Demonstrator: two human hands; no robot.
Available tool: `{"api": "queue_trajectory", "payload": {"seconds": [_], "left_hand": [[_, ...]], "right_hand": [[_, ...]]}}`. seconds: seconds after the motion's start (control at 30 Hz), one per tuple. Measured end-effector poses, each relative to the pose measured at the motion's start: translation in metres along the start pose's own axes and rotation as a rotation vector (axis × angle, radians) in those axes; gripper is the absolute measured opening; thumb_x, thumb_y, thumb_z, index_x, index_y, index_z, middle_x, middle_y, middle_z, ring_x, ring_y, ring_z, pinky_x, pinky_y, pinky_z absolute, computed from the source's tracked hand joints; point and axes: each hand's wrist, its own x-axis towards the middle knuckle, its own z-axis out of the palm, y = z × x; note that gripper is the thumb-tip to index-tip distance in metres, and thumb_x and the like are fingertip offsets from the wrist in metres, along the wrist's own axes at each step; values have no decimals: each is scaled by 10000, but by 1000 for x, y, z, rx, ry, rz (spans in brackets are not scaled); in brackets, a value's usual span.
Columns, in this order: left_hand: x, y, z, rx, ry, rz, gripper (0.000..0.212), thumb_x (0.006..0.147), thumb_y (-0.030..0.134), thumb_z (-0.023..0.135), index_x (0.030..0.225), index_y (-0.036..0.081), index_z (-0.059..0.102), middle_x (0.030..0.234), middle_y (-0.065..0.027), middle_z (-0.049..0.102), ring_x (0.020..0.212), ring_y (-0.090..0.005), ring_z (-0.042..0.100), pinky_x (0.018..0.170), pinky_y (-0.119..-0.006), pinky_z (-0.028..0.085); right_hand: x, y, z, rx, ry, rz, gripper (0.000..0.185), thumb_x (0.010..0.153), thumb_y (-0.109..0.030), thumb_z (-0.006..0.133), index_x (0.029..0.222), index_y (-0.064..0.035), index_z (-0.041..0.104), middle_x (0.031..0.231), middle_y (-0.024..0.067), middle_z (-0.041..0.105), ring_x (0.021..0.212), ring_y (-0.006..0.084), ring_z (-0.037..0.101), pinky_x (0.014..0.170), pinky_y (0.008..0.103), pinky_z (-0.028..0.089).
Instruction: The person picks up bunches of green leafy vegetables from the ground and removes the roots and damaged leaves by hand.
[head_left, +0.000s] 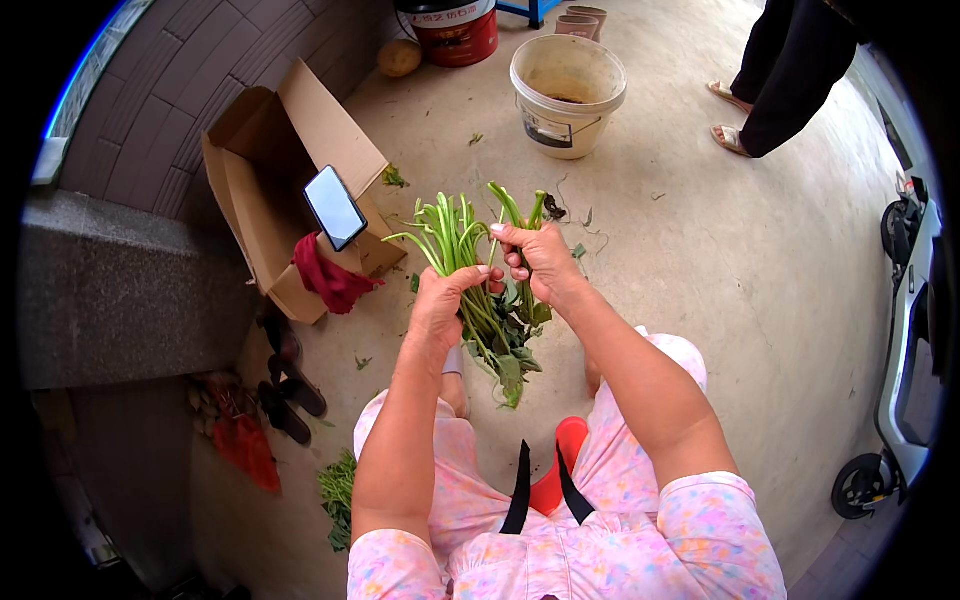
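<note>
My left hand (450, 300) grips a thick bunch of leafy green stems (480, 319), cut ends up and dark leaves hanging down. Close beside it, my right hand (541, 259) holds a smaller bundle of the same greens (532, 311), its stem ends rising above my fist. The leaves of both bundles overlap below my hands, between my knees. On the floor left of my leg lies another heap of greens (339, 499).
A cardboard box (255, 202) stands open at left, with a phone (335, 208) and dark red cloth (330, 274) at its edge. Ahead is a white bucket (568, 97). A person's legs (787, 82) are at upper right; a scooter (907, 337) stands right. Sandals (289, 401) lie left.
</note>
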Motion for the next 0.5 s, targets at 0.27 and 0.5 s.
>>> {"api": "queue_trajectory", "payload": {"seconds": [0.27, 0.5], "left_hand": [[6, 10, -25, 3, 194, 116, 100, 717, 27, 597, 798, -8, 551, 655, -64, 556, 563, -183, 547, 523, -291, 464], [6, 20, -38, -76, 270, 174, 93, 697, 2, 606, 762, -3, 541, 624, -61, 538, 522, -169, 525, 498, -284, 459]], "right_hand": [[6, -19, -17, 175, 98, -57, 113, 753, -109, 619, 713, -25, 556, 577, -1, 469, 438, 62, 406, 347, 193, 274], [15, -29, -41, 382, 105, -175, 124, 803, -156, 574, 795, -37, 537, 631, 12, 452, 547, 108, 426, 427, 232, 325]]}}
